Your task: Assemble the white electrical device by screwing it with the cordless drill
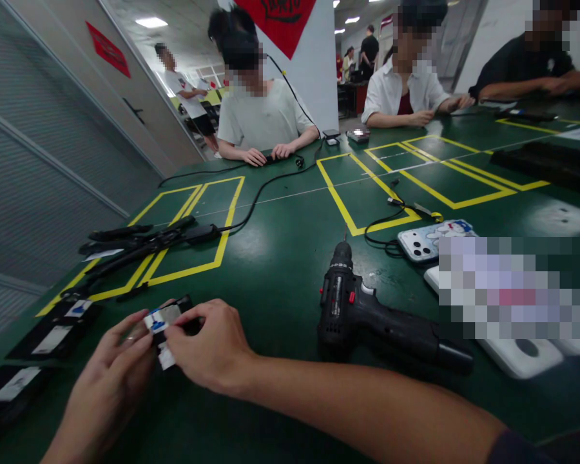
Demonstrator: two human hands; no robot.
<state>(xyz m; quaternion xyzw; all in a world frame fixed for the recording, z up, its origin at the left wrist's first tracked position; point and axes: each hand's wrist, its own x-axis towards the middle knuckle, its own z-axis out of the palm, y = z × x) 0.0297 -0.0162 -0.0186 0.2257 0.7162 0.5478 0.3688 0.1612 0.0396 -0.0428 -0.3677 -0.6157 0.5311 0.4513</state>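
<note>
My left hand (118,370) is curled around a small black object with white and blue labels (157,321), low on the left of the head view. My right hand (217,345) reaches across from the right and pinches the same object, thumb and forefinger against its labelled face. A white paper-like piece (165,356) hangs at its lower side. The fingers hide much of the object, so its kind does not show. To the right of my hands a black cordless drill (367,309) lies on its side, its bit pointing away from me.
Black labelled packs (53,328) lie at the left on the green table (280,258). Beyond them is a bundle of black straps and cable (140,245). Phones (420,241), a white case (517,354) and a yellow-handled tool (430,214) lie right. Other people sit across the table.
</note>
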